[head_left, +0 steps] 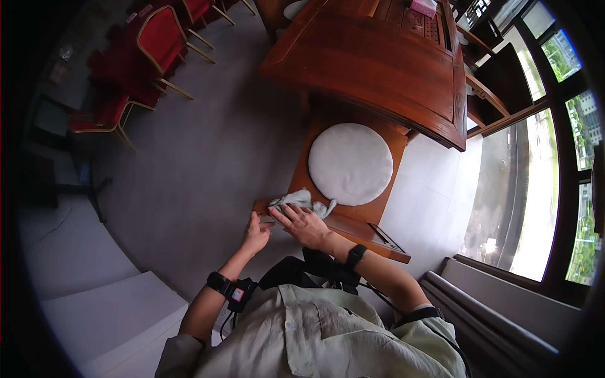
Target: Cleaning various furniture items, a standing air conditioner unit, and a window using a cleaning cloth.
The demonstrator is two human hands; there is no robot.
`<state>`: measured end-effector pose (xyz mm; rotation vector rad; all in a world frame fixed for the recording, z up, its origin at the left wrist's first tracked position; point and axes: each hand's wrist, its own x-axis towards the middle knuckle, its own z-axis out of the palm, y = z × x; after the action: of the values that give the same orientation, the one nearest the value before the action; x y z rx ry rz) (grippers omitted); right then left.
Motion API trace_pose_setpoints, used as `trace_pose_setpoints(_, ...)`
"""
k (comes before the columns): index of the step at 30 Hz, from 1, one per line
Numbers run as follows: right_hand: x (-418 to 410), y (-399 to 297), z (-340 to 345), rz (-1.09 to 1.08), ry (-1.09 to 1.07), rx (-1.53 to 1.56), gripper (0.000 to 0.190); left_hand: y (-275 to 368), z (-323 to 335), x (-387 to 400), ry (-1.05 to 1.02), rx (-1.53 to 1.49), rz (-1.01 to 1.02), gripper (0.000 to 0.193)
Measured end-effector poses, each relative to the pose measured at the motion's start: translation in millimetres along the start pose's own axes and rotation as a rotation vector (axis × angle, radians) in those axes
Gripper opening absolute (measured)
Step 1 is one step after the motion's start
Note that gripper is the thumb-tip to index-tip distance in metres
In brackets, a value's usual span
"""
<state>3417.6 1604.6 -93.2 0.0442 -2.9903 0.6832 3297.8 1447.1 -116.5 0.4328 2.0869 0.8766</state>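
Note:
A wooden chair point(366, 234) stands before me, its back nearest my body, with a round white cushion point(350, 164) on the seat. A grey-white cloth point(298, 198) is bunched over the left part of the chair back, one end reaching towards the cushion. My right hand point(305, 226) lies on the cloth, palm down, pressing it against the wood, fingers pointing left. Beside it, my left hand point(257, 232) touches the left end of the chair back with its fingers apart; it holds no cloth. Part of the cloth is hidden under my right hand.
A large reddish-brown wooden table point(373, 66) stands beyond the chair, with a pink tissue box point(424, 7) on its far part. Red chairs with gold frames point(163, 40) are at the upper left. Windows point(513, 189) line the right side. A white block-like surface point(118, 316) lies at the lower left.

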Motion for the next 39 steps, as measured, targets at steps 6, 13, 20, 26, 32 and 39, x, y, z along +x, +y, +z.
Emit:
trace_pose_setpoints(6, 70, -1, 10, -0.038, -0.25, 0.193, 0.076, 15, -46, 10, -0.205, -0.23, -0.136, 0.057)
trace_pose_setpoints(13, -46, 9, -43, 0.251, -0.25, 0.242, 0.068, 3, -74, 53, -0.44, -0.046, -0.038, 0.04)
trace_pose_setpoints(20, -34, -18, -56, 0.631, -0.334, 0.149, 0.065, -22, -130, 99, -0.646, -0.25, 0.072, 0.036)
trace_pose_setpoints(26, 97, -42, -10, 0.459, -0.218, 0.218, 0.05, -58, -249, 148, -0.581, -0.236, 0.036, 0.032)
trace_pose_setpoints(32, 135, -19, 8, 1.063, -0.1, 1.008, 0.045, -82, -339, 181, -0.394, -0.32, -0.12, 0.026)
trace_pose_setpoints(39, 194, 40, -38, 0.838, 1.052, 2.174, 0.057, -31, -337, 258, -0.467, -0.344, -0.112, 0.024)
